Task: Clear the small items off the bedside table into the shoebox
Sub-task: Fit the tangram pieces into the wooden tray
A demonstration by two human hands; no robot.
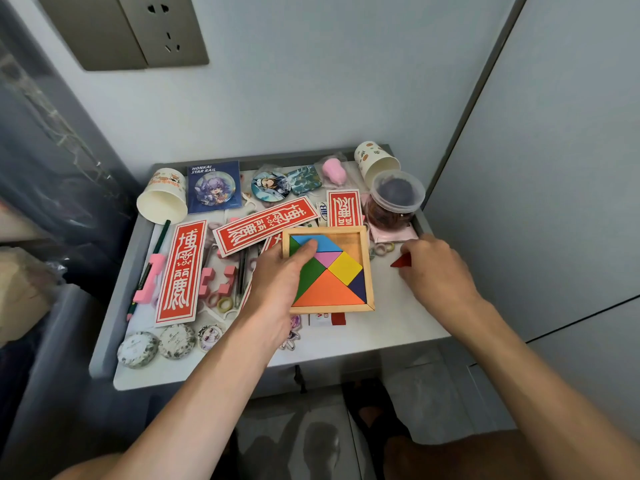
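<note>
A wooden tangram tray [367,271] with coloured pieces lies on the white bedside table [391,327], right of centre. My left hand [277,289] grips the tray's left edge, thumb on the blue piece. My right hand [436,268] is to the tray's right and pinches a loose red triangular piece [401,261] just above the tabletop. The tray has an empty gap at its top right corner. No shoebox is in view.
Red paper strips [180,271], two paper cups [162,199], badges [270,185], pink blocks [152,278], pencils, tape rings, round tins [138,349] and a lidded plastic jar [396,199] crowd the table. A grey wall panel stands right; a clear bin stands left.
</note>
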